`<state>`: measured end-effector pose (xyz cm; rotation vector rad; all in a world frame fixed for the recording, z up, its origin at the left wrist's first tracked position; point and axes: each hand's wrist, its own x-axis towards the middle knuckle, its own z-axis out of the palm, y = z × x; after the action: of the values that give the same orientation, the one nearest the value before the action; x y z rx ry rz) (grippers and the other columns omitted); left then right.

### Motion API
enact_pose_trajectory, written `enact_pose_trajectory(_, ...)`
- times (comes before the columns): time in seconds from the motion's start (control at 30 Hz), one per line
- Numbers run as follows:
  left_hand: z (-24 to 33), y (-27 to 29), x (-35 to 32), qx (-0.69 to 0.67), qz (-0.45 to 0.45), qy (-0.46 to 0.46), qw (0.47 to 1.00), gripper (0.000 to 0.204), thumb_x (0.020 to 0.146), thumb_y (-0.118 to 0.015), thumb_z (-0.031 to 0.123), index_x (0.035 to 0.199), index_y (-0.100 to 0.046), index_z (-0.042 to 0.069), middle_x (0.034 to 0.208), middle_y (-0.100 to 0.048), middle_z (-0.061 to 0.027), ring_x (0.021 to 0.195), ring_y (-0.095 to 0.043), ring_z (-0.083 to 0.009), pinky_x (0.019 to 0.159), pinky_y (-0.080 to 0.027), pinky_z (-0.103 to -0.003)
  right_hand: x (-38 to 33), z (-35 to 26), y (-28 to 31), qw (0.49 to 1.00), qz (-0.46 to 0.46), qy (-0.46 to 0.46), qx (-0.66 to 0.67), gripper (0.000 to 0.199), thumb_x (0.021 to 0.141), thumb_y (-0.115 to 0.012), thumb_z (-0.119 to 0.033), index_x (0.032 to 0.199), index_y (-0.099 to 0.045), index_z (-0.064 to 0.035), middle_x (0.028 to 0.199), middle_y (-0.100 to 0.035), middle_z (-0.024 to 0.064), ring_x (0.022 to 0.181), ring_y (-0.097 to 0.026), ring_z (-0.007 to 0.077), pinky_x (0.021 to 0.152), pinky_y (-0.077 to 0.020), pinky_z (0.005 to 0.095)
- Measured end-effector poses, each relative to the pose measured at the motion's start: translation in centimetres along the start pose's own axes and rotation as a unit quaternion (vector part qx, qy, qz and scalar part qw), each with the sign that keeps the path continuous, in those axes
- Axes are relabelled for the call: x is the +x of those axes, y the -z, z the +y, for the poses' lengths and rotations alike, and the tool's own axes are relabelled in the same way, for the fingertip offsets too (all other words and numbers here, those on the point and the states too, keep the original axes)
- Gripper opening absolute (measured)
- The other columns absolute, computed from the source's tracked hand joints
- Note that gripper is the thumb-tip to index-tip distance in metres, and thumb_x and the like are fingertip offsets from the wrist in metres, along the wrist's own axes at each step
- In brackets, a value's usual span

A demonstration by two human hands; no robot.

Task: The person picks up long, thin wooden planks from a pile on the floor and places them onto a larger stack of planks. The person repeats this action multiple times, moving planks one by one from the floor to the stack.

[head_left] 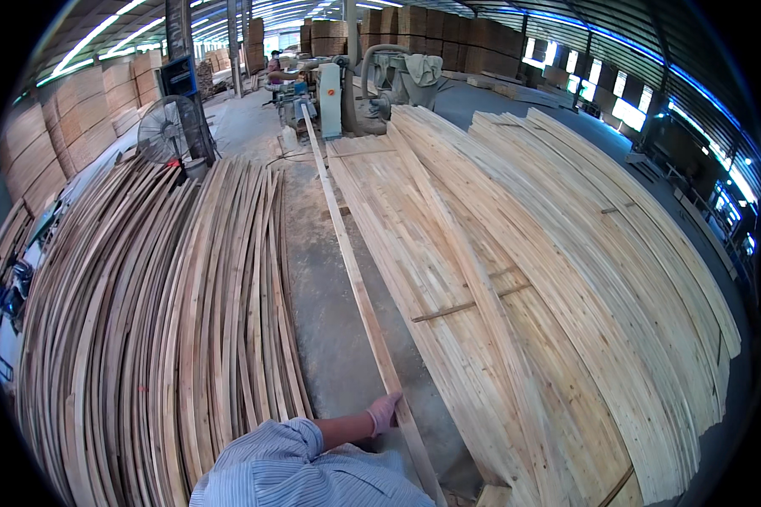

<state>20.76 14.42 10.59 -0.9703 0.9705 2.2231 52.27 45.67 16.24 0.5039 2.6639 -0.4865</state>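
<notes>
Grey concrete floor, dull and scuffed, in a narrow aisle between broad spreads of timber. Nearest, a crumpled sleeve of thin cloth, finely striped blue and white. Beyond its cuff, left hand wrapped around the near part of a board, gripping at the left edge. State of right hand impossible to tell. Along the aisle, that same board: pale, slim, flat-faced, stretching far ahead to a boxy, light-coloured machine. To the left, strips, rough, brownish, packed side by side. To the right, planks, smooth, creamy, knotted, layered flat, with slender sticks laid crosswise. Farther left, a round, wire-caged fan. Just right of the machine, a wrinkled, draped cloth. Farther, a person, then tall, blocky stacks of wood.
</notes>
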Motion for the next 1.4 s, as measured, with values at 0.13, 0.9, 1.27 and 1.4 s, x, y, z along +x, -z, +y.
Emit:
enact_pose_trajectory(0.13, 7.4, 1.7, 3.6, 0.008, -0.001, -0.067, 0.998, 0.036, 0.095, -0.055, 0.041, 0.107, -0.059, 0.008, 0.088, -0.067, -0.0110, 0.080, -0.068, -0.0292, 0.076, -0.056, -0.054, -7.5, 7.4, -0.8, 0.995, 0.006, -0.093, 0.024, 0.042, 0.091, -0.057, -0.048, 0.108, -0.072, -0.0119, 0.097, -0.071, 0.0182, 0.096, -0.067, 0.0356, 0.082, -0.0528, 0.0451)
enact_pose_trajectory(0.9, 4.9, 6.3, 4.7, -0.135, -0.270, 0.352, 0.886, 0.049, 0.095, -0.054, 0.042, 0.125, -0.052, 0.004, 0.130, -0.057, -0.0165, 0.124, -0.052, -0.0385, 0.111, -0.034, -0.059, 7.9, -21.0, 0.9, 0.975, 0.032, -0.191, 0.112, 0.062, 0.082, -0.054, -0.068, 0.100, -0.075, -0.0124, 0.087, -0.072, 0.0155, 0.084, -0.069, 0.0354, 0.080, -0.0520, 0.0457)
enact_pose_trajectory(1.27, 4.0, 6.8, 5.9, -0.272, -0.088, 0.569, 0.771, 0.045, 0.087, -0.069, 0.022, 0.125, -0.054, 0.003, 0.129, -0.059, -0.0145, 0.124, -0.053, -0.0344, 0.112, -0.037, -0.055, -6.1, -4.5, -1.8, 0.820, 0.239, -0.520, -0.017, 0.058, 0.078, -0.066, -0.056, 0.105, -0.068, -0.0051, 0.112, -0.065, 0.0163, 0.112, -0.058, 0.0343, 0.102, -0.0394, 0.0471)
enact_pose_trajectory(1.4, 4.8, 5.7, 4.4, -0.220, -0.070, 0.538, 0.811, 0.048, 0.083, -0.073, 0.017, 0.125, -0.054, 0.004, 0.126, -0.061, -0.0120, 0.120, -0.056, -0.0335, 0.111, -0.039, -0.052, -8.4, -2.1, -1.5, 0.750, 0.272, -0.603, -0.014, 0.059, 0.081, -0.066, -0.054, 0.113, -0.067, -0.0047, 0.123, -0.063, 0.0201, 0.118, -0.057, 0.0361, 0.103, -0.0415, 0.0458)
